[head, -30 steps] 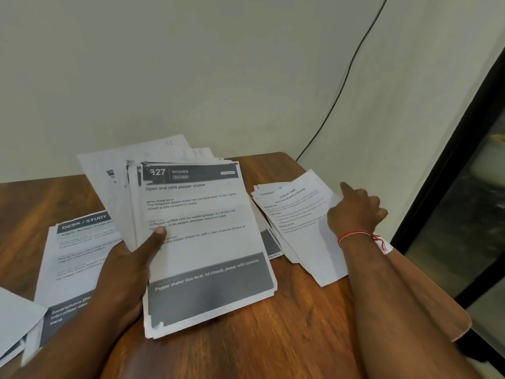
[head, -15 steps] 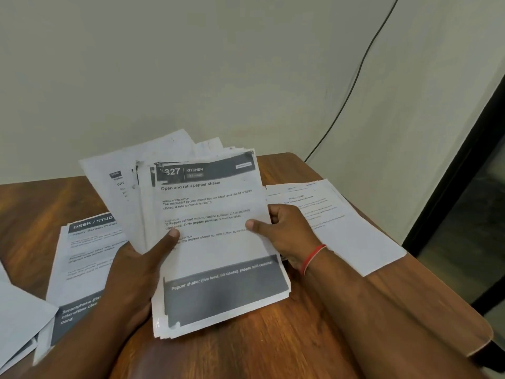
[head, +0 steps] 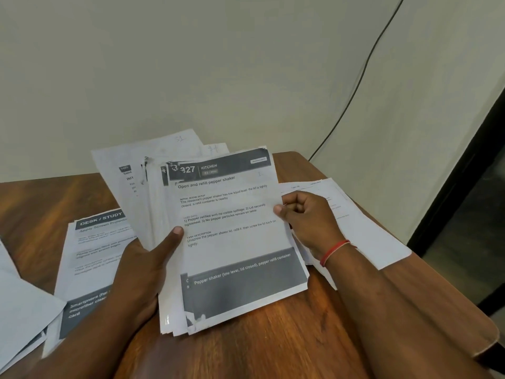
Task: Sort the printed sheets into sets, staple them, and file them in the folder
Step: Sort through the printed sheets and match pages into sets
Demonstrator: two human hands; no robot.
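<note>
My left hand grips a thick stack of printed sheets above the wooden table, thumb pressed on the front. The top sheet reads "327 KITCHEN, Open and refill pepper shaker". At that top sheet's right edge, my right hand pinches the paper between thumb and curled fingers; a red thread circles its wrist. A "DESK / STUDY" pile lies flat on the table to the left. Another pile of sheets lies on the right, partly under my right hand. No stapler or folder is in view.
The wooden table stands in a corner of pale walls. More white sheets overlap at the left edge. A black cable runs down the wall. A dark doorway stands at right, past the table's rounded corner.
My right hand left the right-hand pile, came over to the held stack, and now pinches the top sheet's right edge. The stack has shifted slightly right.
</note>
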